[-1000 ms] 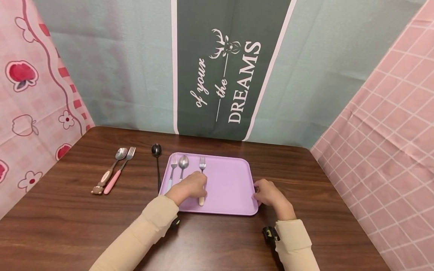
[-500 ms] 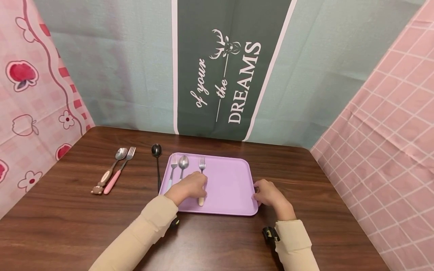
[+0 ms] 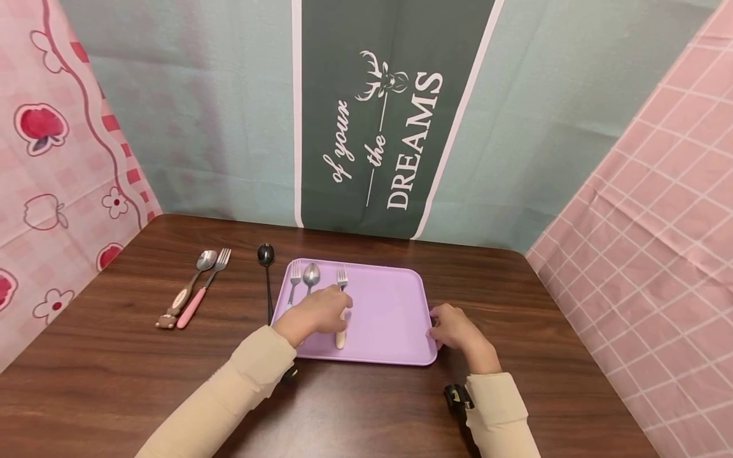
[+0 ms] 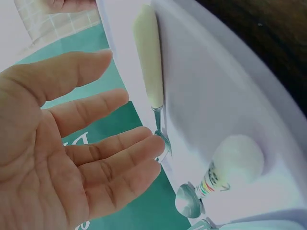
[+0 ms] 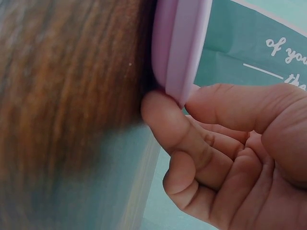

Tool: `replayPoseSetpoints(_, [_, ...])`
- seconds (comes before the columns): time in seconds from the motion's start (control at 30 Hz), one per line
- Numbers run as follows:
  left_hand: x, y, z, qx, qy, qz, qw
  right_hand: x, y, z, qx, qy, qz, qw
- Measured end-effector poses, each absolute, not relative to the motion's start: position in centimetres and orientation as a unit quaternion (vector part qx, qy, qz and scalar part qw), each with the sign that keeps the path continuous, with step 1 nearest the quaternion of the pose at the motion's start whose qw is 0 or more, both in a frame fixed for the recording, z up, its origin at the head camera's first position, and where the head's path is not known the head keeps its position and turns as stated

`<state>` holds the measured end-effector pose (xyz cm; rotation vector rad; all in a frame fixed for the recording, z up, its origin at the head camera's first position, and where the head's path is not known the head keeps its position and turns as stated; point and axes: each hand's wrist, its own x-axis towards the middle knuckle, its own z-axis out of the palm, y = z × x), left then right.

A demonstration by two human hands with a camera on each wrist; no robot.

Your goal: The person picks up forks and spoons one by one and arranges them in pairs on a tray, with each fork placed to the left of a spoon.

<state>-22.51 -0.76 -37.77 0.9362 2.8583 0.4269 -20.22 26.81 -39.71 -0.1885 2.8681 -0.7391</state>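
A lilac tray (image 3: 389, 312) lies on the table with two forks and a spoon (image 3: 311, 273) on it. My left hand (image 3: 321, 312) hovers over the cream-handled fork (image 3: 342, 276). In the left wrist view its thumb and fingers are spread and hold nothing, apart from the cream handle (image 4: 151, 57). The spoon's rounded white handle (image 4: 240, 160) lies beyond. Left of the spoon is the second fork (image 3: 294, 272), its handle hidden behind my left hand. My right hand (image 3: 457, 327) pinches the tray's right rim (image 5: 184, 52) between thumb and forefinger.
A long black spoon (image 3: 266, 256) lies just left of the tray. Farther left are a spoon with a brown bear handle (image 3: 182, 296) and a pink-handled fork (image 3: 195, 305). Printed cloths (image 3: 229, 114) hang behind and at both sides of the wooden table (image 3: 366, 407).
My left hand has lifted slightly off the cream-handled fork and shifted a little to the left, and the fork stays on the tray. The right hand keeps its hold on the rim.
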Motion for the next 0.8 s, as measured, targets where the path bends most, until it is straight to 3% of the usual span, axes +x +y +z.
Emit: replayPoseSetpoints(0.8, [-23.3,-3.0,-37.3,0.290,0.953,0.080,0.038,-20.3,26.9,-39.8,-0.064,0.964,-0.244,0.087])
